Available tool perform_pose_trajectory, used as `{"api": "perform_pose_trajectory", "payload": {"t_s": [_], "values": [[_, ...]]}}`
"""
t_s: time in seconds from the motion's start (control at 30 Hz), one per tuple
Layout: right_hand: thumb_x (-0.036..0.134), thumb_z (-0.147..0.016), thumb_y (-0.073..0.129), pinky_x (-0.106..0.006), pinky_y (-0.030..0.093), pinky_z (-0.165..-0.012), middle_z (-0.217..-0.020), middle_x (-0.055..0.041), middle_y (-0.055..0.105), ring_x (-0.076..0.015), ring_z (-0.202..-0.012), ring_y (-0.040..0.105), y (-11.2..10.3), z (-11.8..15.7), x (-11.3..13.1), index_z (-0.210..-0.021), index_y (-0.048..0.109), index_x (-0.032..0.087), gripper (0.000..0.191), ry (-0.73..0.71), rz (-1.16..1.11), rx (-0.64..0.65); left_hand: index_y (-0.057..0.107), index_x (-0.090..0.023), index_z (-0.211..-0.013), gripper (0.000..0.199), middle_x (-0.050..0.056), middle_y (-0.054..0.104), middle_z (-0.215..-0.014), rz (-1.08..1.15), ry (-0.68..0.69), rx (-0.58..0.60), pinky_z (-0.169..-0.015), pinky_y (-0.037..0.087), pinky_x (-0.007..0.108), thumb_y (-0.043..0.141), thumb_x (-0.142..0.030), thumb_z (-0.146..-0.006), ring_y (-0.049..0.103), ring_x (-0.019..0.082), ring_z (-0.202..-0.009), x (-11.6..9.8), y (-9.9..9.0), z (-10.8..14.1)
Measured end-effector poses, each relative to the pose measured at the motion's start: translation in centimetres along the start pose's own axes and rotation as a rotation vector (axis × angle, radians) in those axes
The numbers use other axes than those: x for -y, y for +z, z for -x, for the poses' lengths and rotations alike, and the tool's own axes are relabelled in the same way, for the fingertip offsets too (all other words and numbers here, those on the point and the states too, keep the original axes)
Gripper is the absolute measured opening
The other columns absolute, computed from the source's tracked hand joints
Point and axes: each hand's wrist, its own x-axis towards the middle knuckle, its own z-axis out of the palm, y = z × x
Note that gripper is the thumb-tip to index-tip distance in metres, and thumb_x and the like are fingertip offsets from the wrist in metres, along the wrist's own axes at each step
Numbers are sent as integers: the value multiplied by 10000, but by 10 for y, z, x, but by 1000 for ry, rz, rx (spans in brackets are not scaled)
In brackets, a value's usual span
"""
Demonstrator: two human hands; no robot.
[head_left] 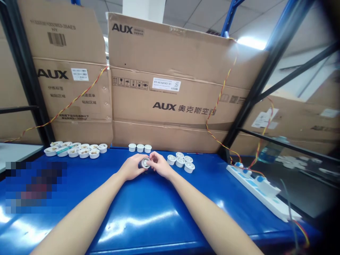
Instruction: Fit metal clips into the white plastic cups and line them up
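Near the middle of the blue table, my left hand is wrapped round a small dark cylindrical container, whose round, pale end faces me. The fingertips of my right hand are pinched at the right edge of that end; anything between them is too small to make out. Just behind my hands stand three small white cups in a row. Several lidded white cups are grouped to the right of my right hand.
Several white cups with brownish contents stand at the back left, a teal strip across them. Large cardboard boxes rise behind the table. A white power strip with plugs and red-yellow wires lies along the right edge, beside a black rack frame.
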Motion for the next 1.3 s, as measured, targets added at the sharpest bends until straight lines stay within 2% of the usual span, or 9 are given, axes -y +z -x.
{"api": "perform_pose_trajectory", "payload": {"t_s": [0.13,0.27,0.43,0.53,0.63,0.77,1.03,1.17,1.3], "values": [[428,-722,683,-200,364,-436,-626,65,490,-95,-507,464,1,-1,0,-860,465,218,333,47,-7,-15,588,-259,-1138,387,31,646,-1168,22,3,-14,-930,473,323,650,-279,-756,601,218,-1063,-2,0,0],[473,-849,505,-217,389,-463,-656,43,511,-105,-527,483,3,0,5,-873,477,216,259,49,16,-89,559,-248,-1158,413,33,646,-1172,40,-23,-46,-919,478,327,649,-287,-757,611,222,-1059,-4,0,-1],[391,-758,645,-291,472,-715,-979,-35,613,-159,-796,572,10,7,20,-993,566,211,306,-220,385,-164,509,-252,-1194,470,33,641,-1175,70,-60,-73,-889,492,320,639,-272,-743,624,222,-1043,-4,2,-3],[365,-728,683,-308,454,-778,-1017,-44,622,-178,-855,578,11,6,23,-1050,592,220,364,-296,595,-177,481,-260,-1225,541,35,649,-1160,61,-113,-58,-883,495,341,646,-236,-710,621,237,-1045,0,3,-3],[379,-760,658,-337,429,-811,-995,-66,638,-216,-900,571,2,2,17,-1092,606,224,371,-248,816,-188,500,-255,-1210,522,50,643,-1170,-11,-162,-68,-912,480,380,666,-296,-716,595,260,-1081,9,6,-2],[370,-792,627,-382,390,-849,-945,-108,655,-271,-955,545,-23,-2,3,-1004,647,203,271,-114,1070,-194,592,-233,-1059,321,59,651,-1135,-118,-246,-76,-924,467,397,636,-333,-757,584,270,-1077,24,6,0],[215,-785,554,-380,374,-858,-951,-110,648,-268,-950,558,-59,2,-10,-968,612,178,196,99,1194,-307,625,-237,-932,187,47,665,-1022,-184,-307,-34,-844,476,364,607,-341,-778,602,248,-984,29,6,1],[206,-781,552,-409,337,-938,-1065,-146,623,-287,-1038,525,-48,1,-5,-1063,592,159,289,-12,1245,-360,625,-235,-931,184,45,663,-1019,-186,-305,-17,-839,466,355,608,-331,-775,594,245,-991,27,7,0],[256,-794,563,-402,281,-1034,-1310,-140,514,-284,-1205,433,-19,-21,-5,-1286,484,168,506,-121,1245,-192,621,-233,-946,187,48,656,-1025,-186,-305,-12,-869,451,362,603,-313,-778,584,246,-1007,25,7,0]]}}
